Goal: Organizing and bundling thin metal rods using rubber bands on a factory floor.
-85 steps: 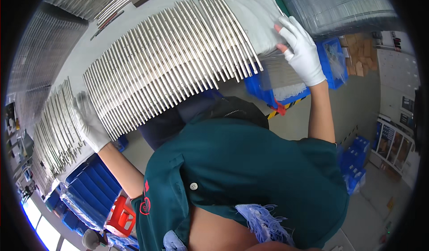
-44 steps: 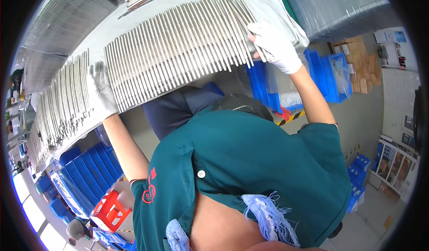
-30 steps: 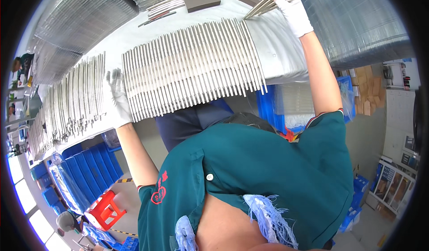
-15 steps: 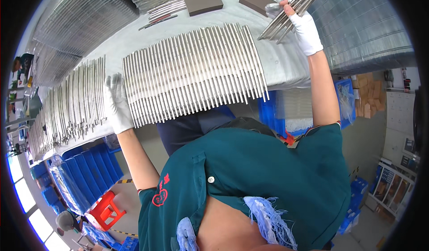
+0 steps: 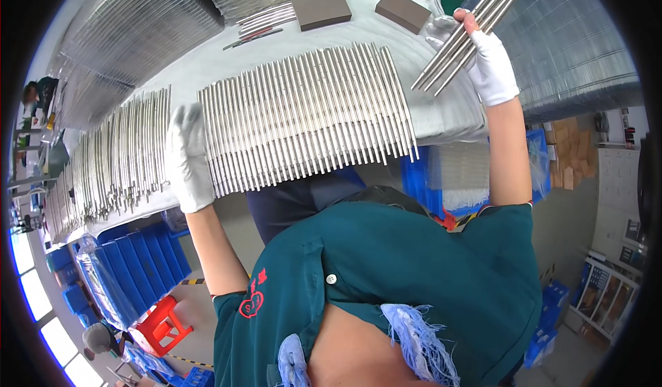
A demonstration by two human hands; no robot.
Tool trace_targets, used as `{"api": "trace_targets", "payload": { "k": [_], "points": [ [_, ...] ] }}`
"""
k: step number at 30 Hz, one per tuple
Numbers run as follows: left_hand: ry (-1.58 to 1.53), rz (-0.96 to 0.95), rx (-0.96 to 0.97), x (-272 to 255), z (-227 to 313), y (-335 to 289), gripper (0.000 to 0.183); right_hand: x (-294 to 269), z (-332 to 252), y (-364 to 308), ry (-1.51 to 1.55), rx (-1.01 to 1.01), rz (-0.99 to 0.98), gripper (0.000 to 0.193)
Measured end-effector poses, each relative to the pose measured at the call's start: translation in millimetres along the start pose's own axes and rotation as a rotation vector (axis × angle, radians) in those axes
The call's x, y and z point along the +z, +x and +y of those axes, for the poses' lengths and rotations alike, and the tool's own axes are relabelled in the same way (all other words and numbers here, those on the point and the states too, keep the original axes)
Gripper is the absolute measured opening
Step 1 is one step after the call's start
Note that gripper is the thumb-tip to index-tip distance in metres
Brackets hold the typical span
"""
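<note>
A broad row of silver metal rods (image 5: pixel 303 115) lies side by side on the cloth-covered table. Against its left end rests my left hand (image 5: pixel 187 156) in a white glove, open, with fingers stretched out along the outermost rod. At the right, above the table's far corner, my right hand (image 5: pixel 491 66) is closed round a bundle of several metal rods (image 5: pixel 445 62), which slant down to the left. Its glove leaves the thumb and a fingertip bare. Left of my left hand lies a second, less even group of rods (image 5: pixel 124 156).
Two brown blocks, one left (image 5: pixel 322 11) and one right (image 5: pixel 403 12), sit at the table's back. Beside the left one lie a few loose thin rods (image 5: pixel 265 20). Plastic-wrapped stacks (image 5: pixel 138 35) line the far side. Blue bins (image 5: pixel 141 263) and a red stool (image 5: pixel 162 325) stand below.
My right hand has moved slightly right and down, and the rods in it now lie more evenly side by side. My left hand stays at the row's left end. The whole view has shifted slightly.
</note>
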State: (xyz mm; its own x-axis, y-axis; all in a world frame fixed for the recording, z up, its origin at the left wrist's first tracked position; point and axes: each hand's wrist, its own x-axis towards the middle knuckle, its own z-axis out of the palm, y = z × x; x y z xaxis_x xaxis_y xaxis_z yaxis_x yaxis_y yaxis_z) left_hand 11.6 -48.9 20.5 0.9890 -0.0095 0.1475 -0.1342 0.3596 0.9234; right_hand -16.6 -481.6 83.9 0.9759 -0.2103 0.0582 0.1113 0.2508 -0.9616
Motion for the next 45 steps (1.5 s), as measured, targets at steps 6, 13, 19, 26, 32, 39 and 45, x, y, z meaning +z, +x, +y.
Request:
{"api": "trace_targets", "payload": {
  "k": [6,13,19,26,32,39,45],
  "points": [
    [-0.361,-0.655,-0.818,136.3,-7.6,-35.1,0.047,74.1,26.5,-34.4,0.359,0.394,-0.345,0.025],
    [-0.343,-0.722,-0.964,154.9,-16.4,-53.5,0.028,71.1,45.7,-35.1,-0.611,0.096,-0.447,0.051],
    [-0.346,-0.465,-0.843,133.5,-12.7,-50.9,0.028,17.3,26.1,-42.0,-1.139,-0.142,-0.383,0.045],
    [-0.471,-0.309,-0.796,124.0,-14.6,-49.4,0.026,27.9,41.3,-112.5,-1.474,-0.271,-0.633,0.074],
    [-0.457,-0.282,-0.799,127.7,-16.7,-52.6,0.025,6.0,73.5,-119.2,-1.406,-0.599,-0.376,0.054],
    [-0.331,-0.246,-0.785,127.0,-13.3,-59.1,0.024,-4.2,44.7,-106.0,-1.222,-0.833,-0.210,0.029],
    [-0.323,-0.266,-0.817,122.4,-15.9,-60.4,0.025,26.4,-9.0,-20.8,-0.421,-0.413,0.247,0.028]
  ]
}}
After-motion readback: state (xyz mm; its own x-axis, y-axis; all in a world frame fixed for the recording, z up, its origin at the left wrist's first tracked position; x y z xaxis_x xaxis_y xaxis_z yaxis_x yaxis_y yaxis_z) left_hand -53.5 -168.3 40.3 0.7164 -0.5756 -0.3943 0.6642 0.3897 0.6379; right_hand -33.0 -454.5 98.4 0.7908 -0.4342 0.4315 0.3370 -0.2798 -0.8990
